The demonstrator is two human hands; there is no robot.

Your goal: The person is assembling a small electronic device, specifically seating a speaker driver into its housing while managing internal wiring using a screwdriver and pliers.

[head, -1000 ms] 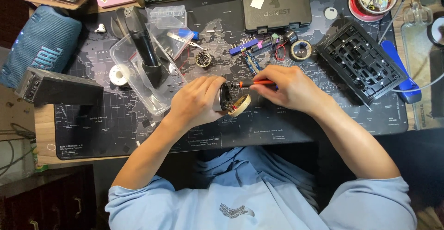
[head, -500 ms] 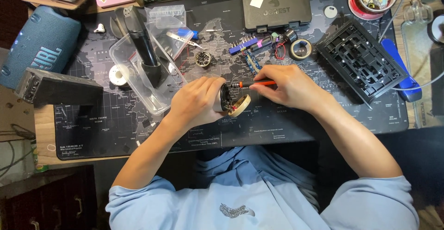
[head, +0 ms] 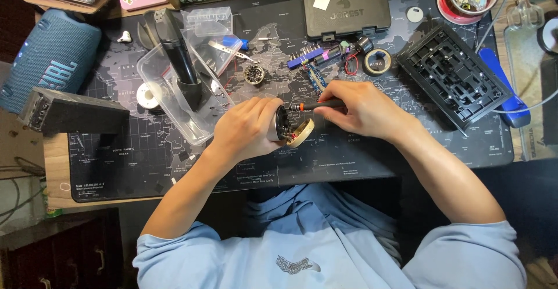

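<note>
Near the desk's front edge, at the middle of the mat (head: 174, 176), the left hand (head: 247, 129) is wrapped tight around a small round device (head: 288, 127), its open end facing right. The right hand (head: 360, 112) pinches a screwdriver (head: 317, 106), tip inside the device. A clear tub (head: 174, 100) lies just left, a black tray (head: 453, 74) toward the right edge.

Hidden and cut parts

The left hand (head: 247, 129) covers most of the round device (head: 289, 127); the screwdriver (head: 317, 105) tip inside is too small to see.
</note>
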